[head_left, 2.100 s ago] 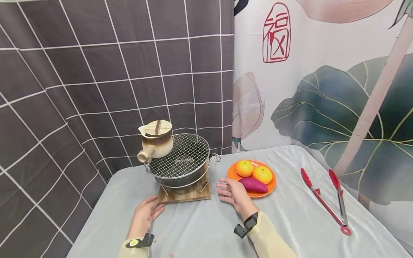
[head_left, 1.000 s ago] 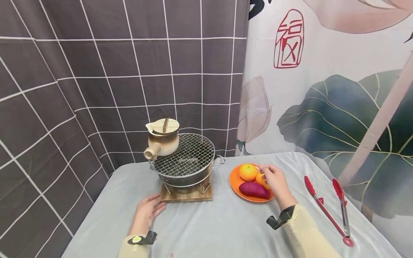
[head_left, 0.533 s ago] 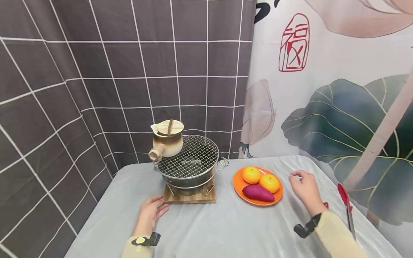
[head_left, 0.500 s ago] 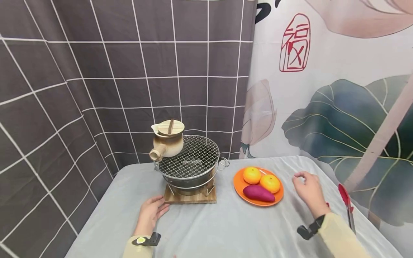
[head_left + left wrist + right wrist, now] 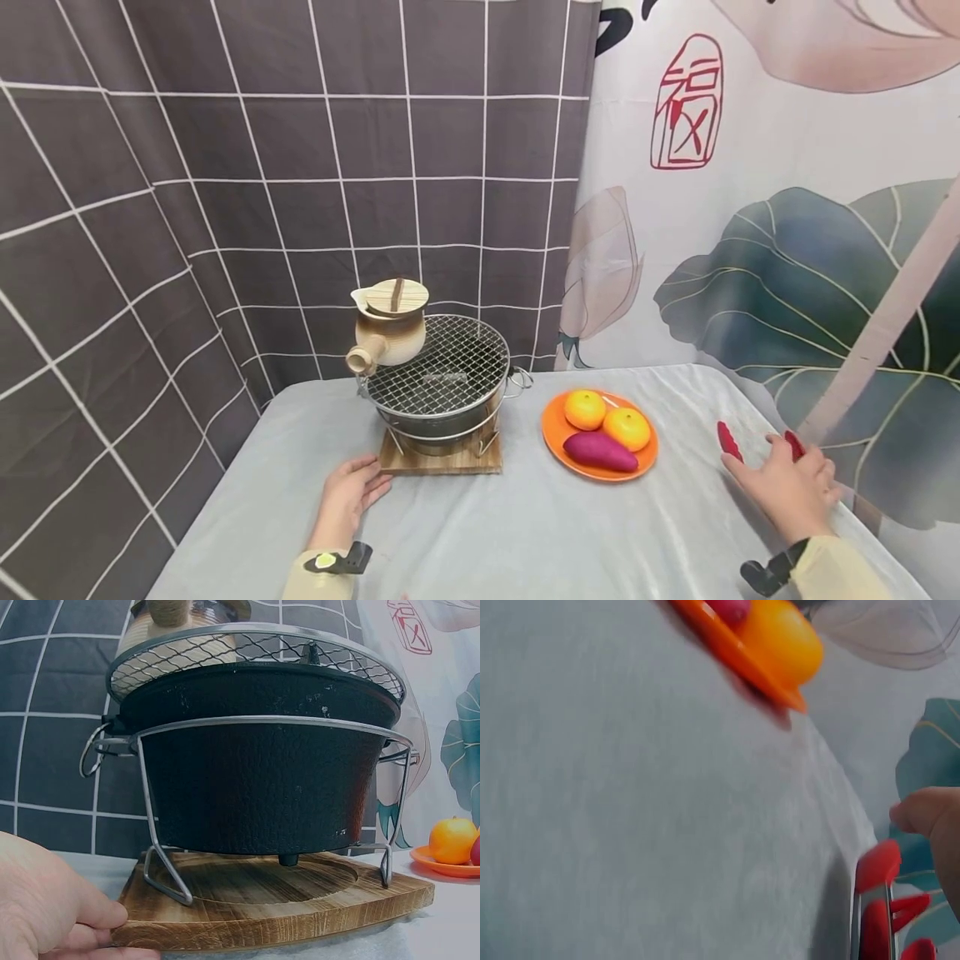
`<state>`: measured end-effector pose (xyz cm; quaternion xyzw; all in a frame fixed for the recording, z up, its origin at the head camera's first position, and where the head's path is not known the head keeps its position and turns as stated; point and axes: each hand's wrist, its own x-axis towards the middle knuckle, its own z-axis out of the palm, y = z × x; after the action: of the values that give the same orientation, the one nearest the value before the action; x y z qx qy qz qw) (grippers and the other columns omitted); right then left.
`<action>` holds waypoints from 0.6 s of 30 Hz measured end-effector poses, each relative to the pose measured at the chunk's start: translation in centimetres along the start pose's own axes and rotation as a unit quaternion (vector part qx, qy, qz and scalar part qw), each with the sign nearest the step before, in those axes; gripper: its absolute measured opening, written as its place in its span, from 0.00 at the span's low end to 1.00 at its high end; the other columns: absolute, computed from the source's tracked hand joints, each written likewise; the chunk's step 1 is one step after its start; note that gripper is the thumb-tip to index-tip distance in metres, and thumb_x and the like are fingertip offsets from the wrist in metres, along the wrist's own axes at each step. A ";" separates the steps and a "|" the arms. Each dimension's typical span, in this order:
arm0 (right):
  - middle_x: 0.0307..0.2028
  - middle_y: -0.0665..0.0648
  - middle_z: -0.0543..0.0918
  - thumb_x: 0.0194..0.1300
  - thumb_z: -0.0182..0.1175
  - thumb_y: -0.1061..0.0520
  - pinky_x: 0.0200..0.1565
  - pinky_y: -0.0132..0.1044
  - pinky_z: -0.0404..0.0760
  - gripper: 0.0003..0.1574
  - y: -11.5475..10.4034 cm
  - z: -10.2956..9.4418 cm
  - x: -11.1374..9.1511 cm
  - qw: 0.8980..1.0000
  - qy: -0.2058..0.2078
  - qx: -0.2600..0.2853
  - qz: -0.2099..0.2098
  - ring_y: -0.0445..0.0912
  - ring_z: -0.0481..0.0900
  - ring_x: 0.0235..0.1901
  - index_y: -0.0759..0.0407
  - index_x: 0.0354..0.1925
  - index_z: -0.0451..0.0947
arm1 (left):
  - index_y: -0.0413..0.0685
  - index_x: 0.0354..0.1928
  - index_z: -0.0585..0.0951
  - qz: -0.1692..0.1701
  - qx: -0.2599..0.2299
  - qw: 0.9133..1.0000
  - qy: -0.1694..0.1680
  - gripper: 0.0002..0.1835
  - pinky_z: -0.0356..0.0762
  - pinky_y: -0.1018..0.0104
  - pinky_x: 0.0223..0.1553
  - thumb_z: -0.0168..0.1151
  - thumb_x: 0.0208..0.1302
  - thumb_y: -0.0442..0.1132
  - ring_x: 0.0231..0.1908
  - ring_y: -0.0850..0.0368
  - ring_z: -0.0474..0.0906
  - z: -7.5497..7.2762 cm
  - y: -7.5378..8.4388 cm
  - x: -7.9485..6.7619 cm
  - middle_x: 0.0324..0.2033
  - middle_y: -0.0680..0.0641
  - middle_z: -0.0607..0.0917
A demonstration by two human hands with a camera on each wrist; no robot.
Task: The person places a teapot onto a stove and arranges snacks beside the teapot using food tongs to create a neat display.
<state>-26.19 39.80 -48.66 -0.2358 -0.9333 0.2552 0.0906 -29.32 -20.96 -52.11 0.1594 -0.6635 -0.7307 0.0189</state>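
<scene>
My left hand [image 5: 347, 493] lies at the near left corner of a square wooden board [image 5: 442, 463], its relaxed fingers touching the edge. On the board stands a round black charcoal stove [image 5: 262, 780] in a wire stand, topped by a mesh grill [image 5: 457, 358]. A clay teapot [image 5: 397, 337] with a wooden lid and side handle sits on the grill's left part. At the table's right side, my right hand [image 5: 791, 492] is spread over a pair of red-tipped tongs [image 5: 729, 440]. The tongs' tips stand apart; the hand covers their handles. In the right wrist view one finger [image 5: 922, 810] shows above the tongs.
An orange plate [image 5: 555, 437] holds two oranges [image 5: 627, 428] and a purple sweet potato [image 5: 600, 451], between stove and tongs. A pale cloth covers the table [image 5: 480, 542]. A dark checked curtain [image 5: 337, 125] and a lotus-print curtain [image 5: 637, 83] hang behind.
My right hand has moved rightward, passing over the plate to the tongs, and its fingers have spread. My left hand has stayed at the board's corner. The view has shifted slightly.
</scene>
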 end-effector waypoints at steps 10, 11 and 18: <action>0.56 0.94 0.47 0.46 0.70 0.25 0.65 0.80 0.53 0.91 1.8 0.3 -0.2 0.990 -0.053 -0.064 0.110 0.84 0.49 0.58 0.79 0.72 0.25 | 0.19 0.66 0.64 0.018 -0.016 1.000 -0.008 0.24 0.89 0.59 0.50 0.53 0.73 0.28 0.43 0.50 0.85 0.2 0.0 -0.1 0.57 0.22 0.72; 0.56 0.93 0.48 0.46 0.71 0.25 0.65 0.79 0.55 0.93 1.9 0.3 -0.4 0.989 -0.058 -0.070 0.116 0.84 0.50 0.57 0.79 0.72 0.22 | 0.19 0.66 0.64 0.017 -0.017 1.000 -0.008 0.24 0.89 0.59 0.50 0.53 0.73 0.28 0.43 0.50 0.85 0.3 -0.1 0.0 0.57 0.22 0.73; 0.61 0.89 0.51 0.51 0.68 0.26 0.67 0.75 0.59 0.93 2.7 0.9 -1.1 0.988 -0.045 -0.076 0.129 0.80 0.53 0.59 0.80 0.69 0.14 | 0.19 0.66 0.63 0.013 -0.018 1.000 -0.008 0.25 0.88 0.59 0.50 0.51 0.74 0.29 0.43 0.51 0.84 0.1 -0.4 0.2 0.58 0.22 0.72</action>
<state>-24.38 40.94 -50.87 -0.3483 -0.9150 0.2038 -0.0031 -29.41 -20.90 -52.51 0.1446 -0.6526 -0.7433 0.0262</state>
